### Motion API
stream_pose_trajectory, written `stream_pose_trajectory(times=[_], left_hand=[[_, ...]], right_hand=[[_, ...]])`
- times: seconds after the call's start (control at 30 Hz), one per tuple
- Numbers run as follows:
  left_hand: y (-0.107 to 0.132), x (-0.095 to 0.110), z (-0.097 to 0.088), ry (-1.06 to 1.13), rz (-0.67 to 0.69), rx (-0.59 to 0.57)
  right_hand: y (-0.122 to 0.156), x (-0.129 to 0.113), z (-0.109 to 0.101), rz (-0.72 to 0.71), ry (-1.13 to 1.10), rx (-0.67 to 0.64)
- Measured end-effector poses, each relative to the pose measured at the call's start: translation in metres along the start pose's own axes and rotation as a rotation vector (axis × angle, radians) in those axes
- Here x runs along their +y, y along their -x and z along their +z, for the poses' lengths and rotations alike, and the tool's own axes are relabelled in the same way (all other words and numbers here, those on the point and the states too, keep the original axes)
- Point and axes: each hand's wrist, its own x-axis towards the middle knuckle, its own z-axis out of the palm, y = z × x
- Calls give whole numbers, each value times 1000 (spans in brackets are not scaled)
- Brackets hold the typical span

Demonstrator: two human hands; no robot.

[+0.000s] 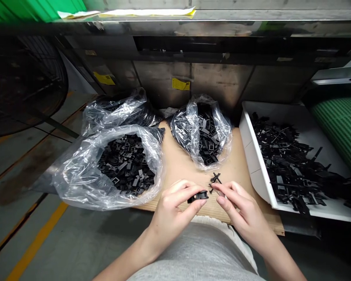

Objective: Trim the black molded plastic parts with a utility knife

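My left hand (pixel 171 210) pinches a small black plastic part (pixel 197 196) between thumb and fingers, just above the near edge of a brown board (pixel 181 164). My right hand (pixel 241 208) is closed in a pinch right beside it, holding a thin black sprue piece (pixel 215 180) that sticks up from the fingertips. The two hands nearly touch over my lap.
Three clear plastic bags of black parts sit on the board: one at front left (pixel 117 168), one behind it (pixel 119 109), one in the middle (pixel 203 132). A white tray (pixel 256 164) of black parts stands at right, by a green belt (pixel 342 125). A fan (pixel 23 86) stands at left.
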Motion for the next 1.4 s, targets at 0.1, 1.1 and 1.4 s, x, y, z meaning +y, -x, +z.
stream_pose_trajectory(times=[0.1,1.1,1.4], left_hand=[[0,1,-2,-27,49,-18],[4,3,-2,-68,87,34],[3,5,-5,43,4,-6]], right_hand=[[5,2,-5,-160,157,57],[9,-6,-1,-337,457,178],[11,-6,0,-324,306,187]])
